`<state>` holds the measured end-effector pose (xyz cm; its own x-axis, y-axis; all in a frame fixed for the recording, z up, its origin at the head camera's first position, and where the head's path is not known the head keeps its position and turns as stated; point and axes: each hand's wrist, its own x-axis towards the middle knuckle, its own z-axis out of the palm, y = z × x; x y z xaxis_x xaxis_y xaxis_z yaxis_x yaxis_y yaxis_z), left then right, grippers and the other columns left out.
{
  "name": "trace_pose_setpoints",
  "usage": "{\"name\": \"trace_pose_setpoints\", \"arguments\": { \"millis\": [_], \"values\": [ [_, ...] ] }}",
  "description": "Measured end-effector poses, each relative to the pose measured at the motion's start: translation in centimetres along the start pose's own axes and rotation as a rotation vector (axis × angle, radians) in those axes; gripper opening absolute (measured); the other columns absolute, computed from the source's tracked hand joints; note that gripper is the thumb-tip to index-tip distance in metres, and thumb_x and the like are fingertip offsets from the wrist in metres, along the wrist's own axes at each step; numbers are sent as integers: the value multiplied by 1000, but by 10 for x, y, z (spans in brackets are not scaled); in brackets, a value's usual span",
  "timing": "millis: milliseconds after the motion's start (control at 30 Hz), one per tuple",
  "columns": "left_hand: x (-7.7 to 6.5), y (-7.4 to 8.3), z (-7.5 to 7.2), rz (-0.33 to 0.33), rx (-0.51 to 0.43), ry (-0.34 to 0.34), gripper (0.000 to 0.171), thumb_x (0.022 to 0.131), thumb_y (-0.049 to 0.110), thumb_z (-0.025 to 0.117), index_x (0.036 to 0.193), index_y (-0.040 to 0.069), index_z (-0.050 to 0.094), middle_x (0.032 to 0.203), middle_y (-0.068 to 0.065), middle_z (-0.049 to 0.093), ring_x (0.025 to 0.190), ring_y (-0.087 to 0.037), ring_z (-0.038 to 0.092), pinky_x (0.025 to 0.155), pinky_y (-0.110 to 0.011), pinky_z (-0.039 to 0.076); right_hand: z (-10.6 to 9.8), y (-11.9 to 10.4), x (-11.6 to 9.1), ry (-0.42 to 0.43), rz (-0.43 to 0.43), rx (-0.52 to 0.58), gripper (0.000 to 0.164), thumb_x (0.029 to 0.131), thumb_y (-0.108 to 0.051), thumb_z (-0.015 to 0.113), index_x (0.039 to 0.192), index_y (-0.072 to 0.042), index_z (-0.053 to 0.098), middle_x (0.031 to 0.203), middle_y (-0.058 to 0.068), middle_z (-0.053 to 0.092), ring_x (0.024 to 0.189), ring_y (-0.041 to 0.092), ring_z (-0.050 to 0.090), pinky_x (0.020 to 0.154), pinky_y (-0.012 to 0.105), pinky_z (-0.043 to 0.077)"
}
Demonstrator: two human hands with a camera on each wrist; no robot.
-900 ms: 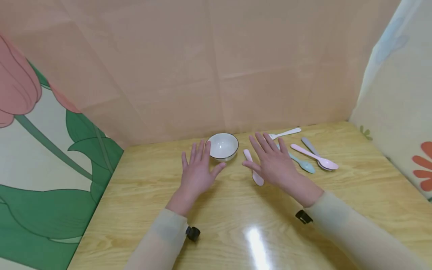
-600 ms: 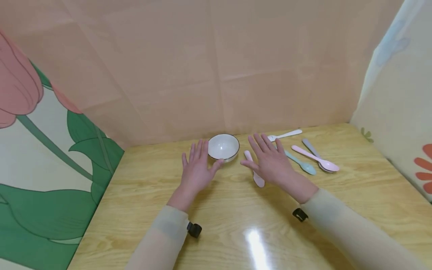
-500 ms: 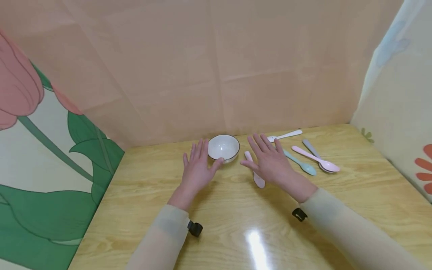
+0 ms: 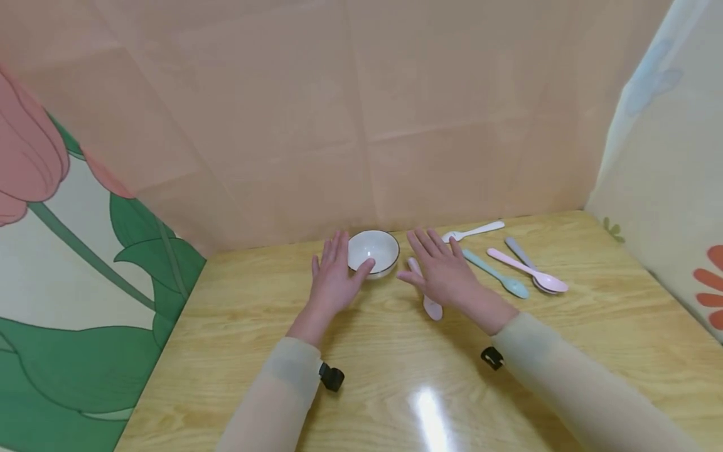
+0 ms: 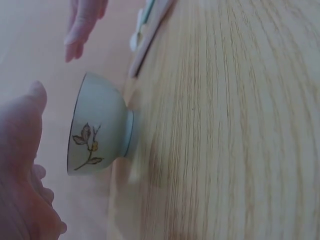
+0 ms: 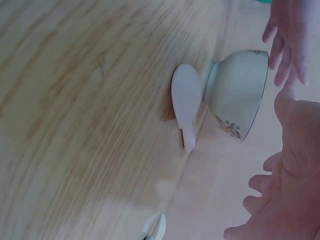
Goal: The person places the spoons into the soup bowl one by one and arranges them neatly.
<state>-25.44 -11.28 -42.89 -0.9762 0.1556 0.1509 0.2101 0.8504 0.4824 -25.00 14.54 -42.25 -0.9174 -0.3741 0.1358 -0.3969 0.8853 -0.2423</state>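
Note:
A white bowl (image 4: pixel 374 246) with a dark rim and a painted leaf sprig outside stands upright near the back of the table. My left hand (image 4: pixel 333 277) hovers at its left side, fingers straight, thumb overlapping the rim in the head view. To the right, my right hand (image 4: pixel 446 273) is held with fingers extended, palm down, above a pale pink spoon (image 4: pixel 433 309) that it partly covers. Both hands hold nothing. In the left wrist view the bowl (image 5: pixel 102 120) stands apart from the thumb. The right wrist view has the spoon (image 6: pixel 186 95) lying just before the bowl (image 6: pixel 237 92).
Right of the right hand lie a white fork (image 4: pixel 479 230), a teal spoon (image 4: pixel 499 276), and a pink spoon (image 4: pixel 525 266) crossed over a grey spoon (image 4: pixel 518 251). A beige cloth wall (image 4: pixel 282 138) rises behind the wooden table (image 4: pixel 237 339); printed panels flank it.
Both hands have drawn closer together: the left thumb now overlaps the bowl's rim, and the right hand has shifted left, uncovering more of the teal spoon and fork. The cutlery and bowl stay put.

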Motion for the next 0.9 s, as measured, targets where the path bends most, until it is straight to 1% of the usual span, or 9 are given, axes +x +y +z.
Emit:
{"name": "trace_pose_setpoints", "arguments": {
  "millis": [133,267,333,467,600,800,900],
  "values": [
    [4,-2,3,8,-9,12,99,110,72,48,178,10,12,184,-14,13,170,-37,5,132,-68,4,4,3,6,-3,0,11,94,111,-64,53,176,-6,19,182,17,16,169,40,10,130,72,6],
    [6,-3,5,9,-21,9,99,110,71,48,178,9,12,184,-14,12,170,-37,5,131,-70,7,10,6,13,-1,-6,37,95,111,-67,51,177,-8,18,183,14,16,169,40,10,130,72,5],
    [7,-4,6,6,-25,1,98,110,70,48,178,9,11,184,-14,12,170,-37,5,131,-70,8,12,7,15,3,-10,49,96,110,-68,51,177,-8,19,183,13,17,169,40,10,130,72,5],
    [9,-5,8,-4,-28,-12,98,111,68,49,178,8,10,184,-14,11,170,-37,4,131,-70,7,10,3,18,-9,-16,59,95,111,-67,51,177,-7,19,183,14,17,169,40,11,130,73,6],
    [12,-6,10,-9,-29,-23,100,110,70,49,178,8,9,185,-13,9,170,-36,3,131,-70,7,10,0,22,-22,-21,40,94,112,-66,50,176,-6,19,182,15,20,168,41,12,129,73,8],
    [16,-11,14,-13,-18,-25,101,110,72,47,178,8,7,184,-13,10,169,-39,7,131,-70,8,12,1,28,-33,-25,40,94,111,-68,47,176,-6,19,182,16,21,168,40,12,129,73,10],
    [17,-13,18,-11,-19,-23,101,110,71,47,178,8,8,184,-14,11,169,-40,7,131,-70,8,12,0,28,-33,-33,49,92,112,-65,50,176,-6,20,181,17,22,168,41,13,129,73,10]
  ]
}}
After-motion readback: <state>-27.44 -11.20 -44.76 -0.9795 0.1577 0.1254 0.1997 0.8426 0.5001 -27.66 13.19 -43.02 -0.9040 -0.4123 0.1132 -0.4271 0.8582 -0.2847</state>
